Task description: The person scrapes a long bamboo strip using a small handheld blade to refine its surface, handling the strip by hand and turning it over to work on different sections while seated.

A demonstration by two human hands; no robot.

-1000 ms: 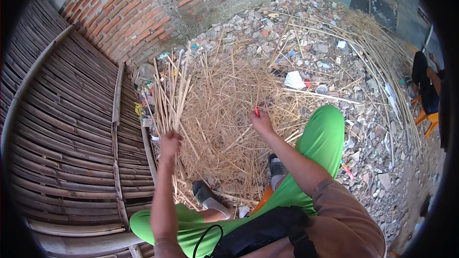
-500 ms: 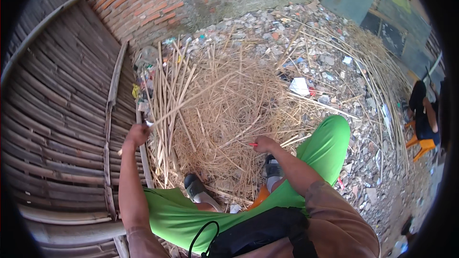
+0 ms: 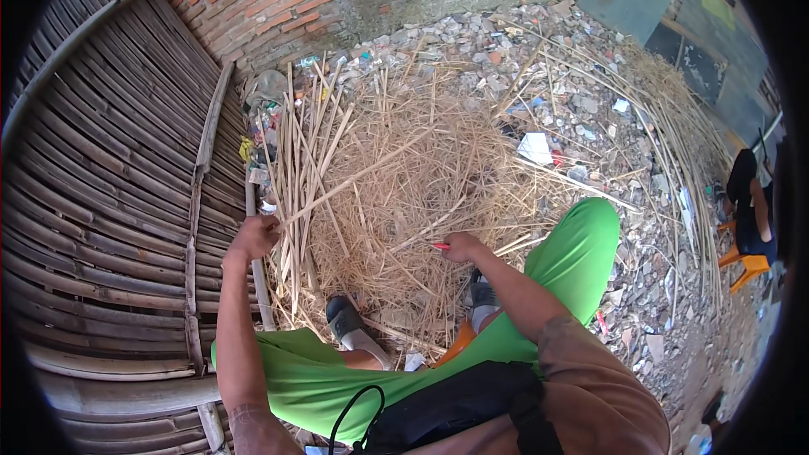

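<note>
My left hand (image 3: 254, 238) is closed at the near end of a long, pale bamboo strip (image 3: 358, 175). The strip slants away to the upper right over a heap of straw-like bamboo shavings (image 3: 413, 156). My right hand (image 3: 463, 247) is closed around a small red object (image 3: 441, 246) above the heap's near side. Only its red end pokes out from the fingers, so its kind cannot be made out. A bundle of loose bamboo strips (image 3: 295, 177) lies just past my left hand.
A slatted bamboo wall (image 3: 109, 227) rises on the left, a brick wall (image 3: 270, 0) at the back. Rubble and litter cover the ground, with a white piece (image 3: 534, 148) among them. Long canes (image 3: 666, 152) lie at right. Another person (image 3: 752, 211) sits on an orange stool (image 3: 745, 268).
The whole view has shifted slightly. The strip's rear end, which stuck out behind my left hand, no longer shows there. My right hand stays nearly in place with the red object.
</note>
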